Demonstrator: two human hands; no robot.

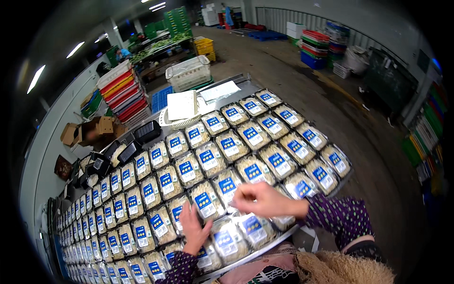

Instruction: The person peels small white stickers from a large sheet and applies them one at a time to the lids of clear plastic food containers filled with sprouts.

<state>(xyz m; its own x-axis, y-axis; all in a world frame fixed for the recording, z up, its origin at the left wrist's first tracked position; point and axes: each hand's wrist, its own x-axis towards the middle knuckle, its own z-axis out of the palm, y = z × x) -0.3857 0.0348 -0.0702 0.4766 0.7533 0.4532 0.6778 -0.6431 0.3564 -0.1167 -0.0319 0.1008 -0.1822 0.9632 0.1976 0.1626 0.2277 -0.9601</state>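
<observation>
Rows of film-wrapped black trays point(206, 201) with blue and white labels fill the long table. Pale, stringy food that looks like bean sprouts shows through the clear film. My left hand point(194, 228) lies palm down among the near trays with fingers apart, next to a labelled tray; it grips nothing. Over the trays near the table's front edge is my right hand point(259, 199), its fingers curled together. Whatever they may pinch is hidden. Just below it sits a wrapped tray point(255, 229) with a glossy top.
A white basket point(176, 122) with papers stands at the table's far edge. Loose black trays point(147, 131) lie heaped at the far left, near cardboard boxes point(94, 130). Beyond rise stacked coloured crates point(124, 90) and a clear crate point(189, 73). Concrete floor point(283, 75) runs along the right.
</observation>
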